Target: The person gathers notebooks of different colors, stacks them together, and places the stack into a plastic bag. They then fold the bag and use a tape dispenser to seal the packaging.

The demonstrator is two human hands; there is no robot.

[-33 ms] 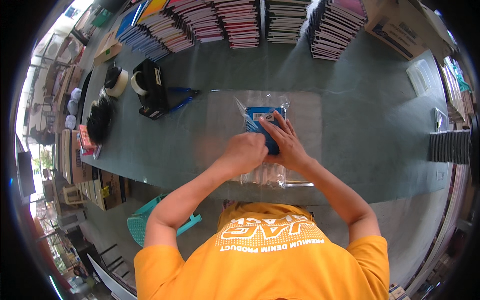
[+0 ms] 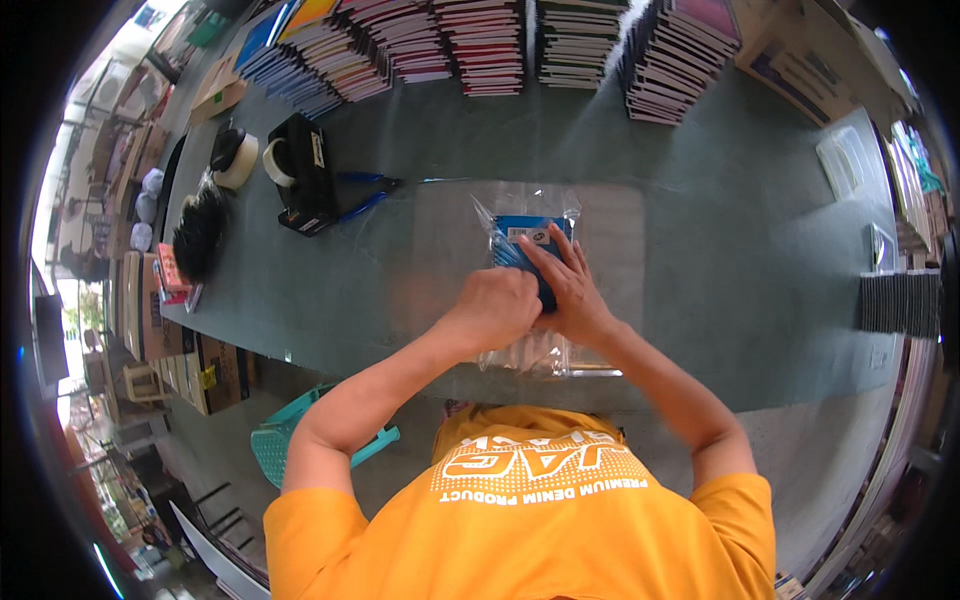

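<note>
— Clear plastic, that sleeve (image 2: 527, 285) in the middle of the grey-green table (image 2: 720, 250); what's inside it?

— A blue booklet or flat pack (image 2: 522, 235) with a white label near its top edge. It sits in the far half of the sleeve; the near half, toward the table's edge, looks empty and crinkled.

— And the hands?

— Both are on it. The left hand (image 2: 497, 307) is curled into a loose fist, knuckles up, pressing on the sleeve just beside the blue item. The right hand (image 2: 568, 290) lies flat with fingers spread over the item's near right corner, holding it down through the plastic.

— So which step would you say this is?

— Seating the item in the sleeve, I'd judge, or flattening the plastic around it. The next move likely calls for closing the open end, with one hand kept on the pack so it doesn't slide.

— Anything handy for that?

— A black tape dispenser (image 2: 303, 172) stands well to the left, blue-handled scissors (image 2: 365, 195) beside it. Stacks of notebooks (image 2: 500, 45) line the far edge.
</note>
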